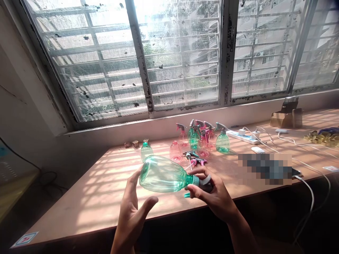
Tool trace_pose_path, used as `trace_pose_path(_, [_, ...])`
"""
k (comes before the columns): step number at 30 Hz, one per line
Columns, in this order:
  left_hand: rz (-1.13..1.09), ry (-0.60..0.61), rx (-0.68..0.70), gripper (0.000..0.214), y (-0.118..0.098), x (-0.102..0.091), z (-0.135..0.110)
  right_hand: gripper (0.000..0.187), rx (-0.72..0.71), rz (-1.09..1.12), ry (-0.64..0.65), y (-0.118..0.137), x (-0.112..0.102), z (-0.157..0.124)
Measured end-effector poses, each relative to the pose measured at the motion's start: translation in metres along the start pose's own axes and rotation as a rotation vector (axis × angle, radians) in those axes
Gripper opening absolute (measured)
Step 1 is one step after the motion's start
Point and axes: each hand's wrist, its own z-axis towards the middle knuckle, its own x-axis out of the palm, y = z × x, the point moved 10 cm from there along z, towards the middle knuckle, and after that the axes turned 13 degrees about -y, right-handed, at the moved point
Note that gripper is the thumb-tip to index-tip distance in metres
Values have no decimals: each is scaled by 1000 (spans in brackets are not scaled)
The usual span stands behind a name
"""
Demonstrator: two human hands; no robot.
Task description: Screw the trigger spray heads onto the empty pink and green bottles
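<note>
A clear green spray bottle (162, 174) lies nearly level in the air above the table's front part, its base to the left. My right hand (212, 188) is closed around the grey trigger sprayer (205, 183) at its neck, with thumb and fingers on either side. A small green trigger tip (187, 195) shows below that thumb. My left hand (136, 201) is at the bottle's base, its thumb spread away below the bottle. Its fingertips go behind the base, and whether they press on it is hard to see.
Behind stand a green bottle without sprayer (146, 151), a pink one (176, 151), and several complete spray bottles (203, 144). Loose trigger sprayers (197, 160) lie before them. Rightward are a power strip (242, 137), white cables (312, 176) and a blurred-out phone (270, 169). Windows rise behind the table (100, 197).
</note>
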Motion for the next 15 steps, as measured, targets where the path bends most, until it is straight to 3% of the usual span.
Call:
trace_pose_path(5, [24, -112, -29, 45, -2, -5, 4, 30, -38, -108, 4, -3, 1, 3])
trace_pose_path(9, [-12, -40, -2, 49, -6, 4, 3, 32, 2, -31, -3, -7, 0, 2])
trace_pose_path(15, [105, 46, -18, 57, 5, 3, -1, 36, 44, 60, -76, -5, -7, 3])
